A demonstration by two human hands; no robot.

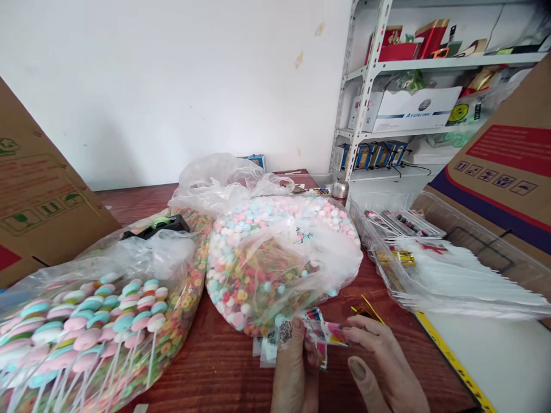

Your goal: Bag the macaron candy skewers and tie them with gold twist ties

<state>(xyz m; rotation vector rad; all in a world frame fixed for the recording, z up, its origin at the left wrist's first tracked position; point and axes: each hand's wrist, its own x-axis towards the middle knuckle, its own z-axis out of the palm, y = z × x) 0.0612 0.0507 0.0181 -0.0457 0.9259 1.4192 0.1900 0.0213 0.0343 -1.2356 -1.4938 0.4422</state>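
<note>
Reddish-brown wooden table [224, 373] before a white wall [172, 86]; metal shelf unit [365, 97] ahead and to the right of the fingers. Left hand [293, 367] and right hand [383, 361] lie close together, fingers partly curled, pinching a printed pink wrapper [326, 331] between them. Gold twist ties [365, 311] lie just beyond the right fingers. A clear bag of pastel lollipops [275, 269] sits directly ahead, touching a second bag of lollipops [103, 327] to the left.

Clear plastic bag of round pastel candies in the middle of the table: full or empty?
Full: multicoloured candies pack the clear plastic bag out to its sides, with only loose, crumpled plastic gathered above them.
</note>
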